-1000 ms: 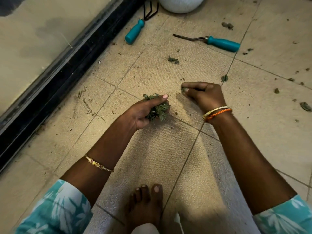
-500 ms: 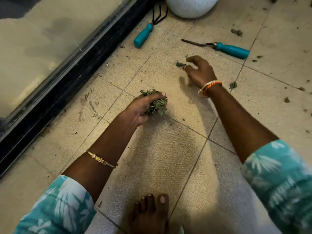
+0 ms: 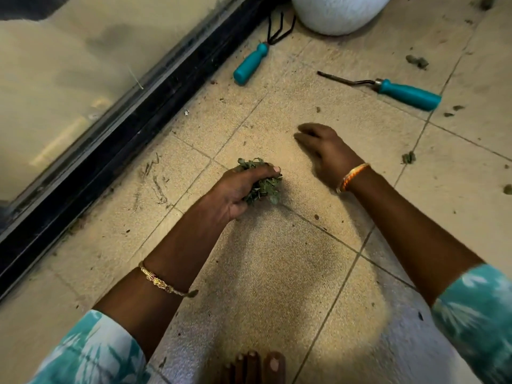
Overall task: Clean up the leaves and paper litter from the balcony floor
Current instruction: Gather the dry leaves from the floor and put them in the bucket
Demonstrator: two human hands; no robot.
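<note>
Left hand (image 3: 235,195) grips a clump of green leaves (image 3: 261,184) above the tiled floor (image 3: 277,273). Right hand (image 3: 324,151), blurred, lies just right of it.

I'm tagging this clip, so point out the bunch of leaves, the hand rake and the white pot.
bunch of leaves (image 3: 263,187): head view, on the clump below the thumb.
hand rake (image 3: 250,63): head view, on its teal handle.
white pot (image 3: 336,12): head view, on its rounded wall.

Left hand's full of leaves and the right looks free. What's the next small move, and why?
Probably reach the right hand out to the small green leaf scrap on the beige tiled floor beyond its wrist. The left hand already grips a bunch of green leaves, the right seems empty, and that scrap lies closest.
</note>
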